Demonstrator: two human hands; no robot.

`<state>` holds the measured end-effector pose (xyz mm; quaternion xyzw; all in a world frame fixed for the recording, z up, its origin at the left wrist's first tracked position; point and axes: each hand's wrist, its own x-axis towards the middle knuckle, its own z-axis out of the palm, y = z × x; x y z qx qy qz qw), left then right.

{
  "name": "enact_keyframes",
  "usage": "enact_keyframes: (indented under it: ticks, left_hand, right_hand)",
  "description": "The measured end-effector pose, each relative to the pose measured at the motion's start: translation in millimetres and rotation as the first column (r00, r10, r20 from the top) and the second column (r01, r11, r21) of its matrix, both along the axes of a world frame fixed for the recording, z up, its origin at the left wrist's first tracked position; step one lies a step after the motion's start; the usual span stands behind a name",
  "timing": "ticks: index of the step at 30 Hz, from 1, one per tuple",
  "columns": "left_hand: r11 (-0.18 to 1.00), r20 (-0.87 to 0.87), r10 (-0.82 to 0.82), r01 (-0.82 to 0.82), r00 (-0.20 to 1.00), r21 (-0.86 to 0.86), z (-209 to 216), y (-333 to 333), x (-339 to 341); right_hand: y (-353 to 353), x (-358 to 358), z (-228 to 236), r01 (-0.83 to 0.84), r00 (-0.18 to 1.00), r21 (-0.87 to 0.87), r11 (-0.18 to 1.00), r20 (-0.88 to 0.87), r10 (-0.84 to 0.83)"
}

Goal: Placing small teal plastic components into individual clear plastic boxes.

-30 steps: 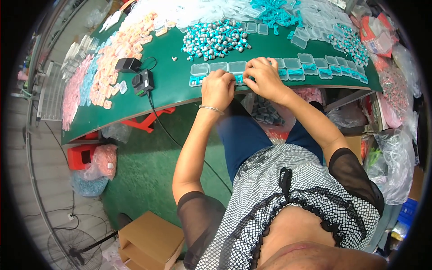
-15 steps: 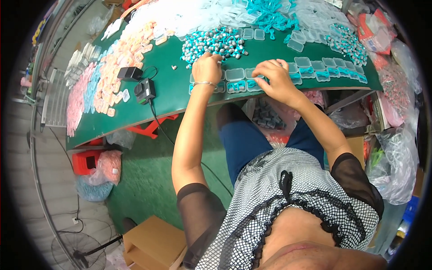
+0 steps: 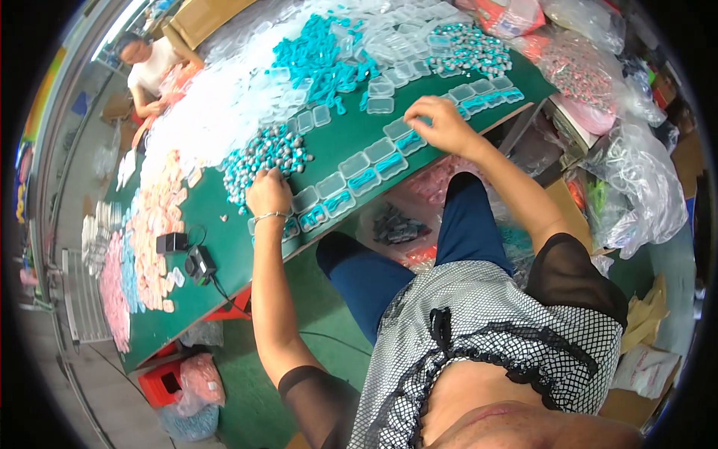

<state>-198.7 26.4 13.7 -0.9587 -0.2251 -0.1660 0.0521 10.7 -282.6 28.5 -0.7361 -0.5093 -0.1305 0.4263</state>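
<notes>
My left hand [image 3: 269, 193] is at the near edge of a pile of small teal-and-grey plugs [image 3: 262, 153], with its fingers curled down. Whatever the fingertips hold is hidden. A row of hinged transparent plastic cases [image 3: 330, 185] runs along the table's front edge, lids folded back. Teal cords [image 3: 362, 178] lie in several of them, and the nearest cases by my left wrist also hold grey-tipped plugs. My right hand [image 3: 441, 127] hovers over the row farther right, thumb and fingers curved and apart, with nothing visible between them.
Behind stand heaps of teal cords [image 3: 321, 60] and more transparent cases [image 3: 224, 97]. Peach cases [image 3: 153, 224], a black box-shaped device [image 3: 200, 263] and its cable lie left. Another person [image 3: 153, 71] sits at the far left. Plastic bags [image 3: 639, 187] crowd the right.
The view has turned right, so the table slants and another person appears. My left hand stays by the plug pile. My right hand is now farther along the row from my left.
</notes>
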Motion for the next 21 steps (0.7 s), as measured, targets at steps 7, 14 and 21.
enact_keyframes:
  ticks: [7, 14, 21]
  left_hand:
    - [0.999, 0.033, 0.04, -0.04, 0.999, 0.005, -2, -3, 5]
    - [0.995, -0.008, -0.056, 0.055, 0.998, -0.087, 6, -4, -2]
    - [0.973, 0.011, -0.216, 0.216, 0.976, -0.079, -1, 12, -7]
  right_hand:
    - [-41, 140, -16, 0.528, 0.839, -0.167, 0.833, -0.052, -0.542]
    - [-36, 172, -24, 0.635, 0.755, -0.409, 0.655, 0.152, -0.637]
    - [-31, 185, -31, 0.639, 0.761, -0.43, 0.638, 0.231, -0.606]
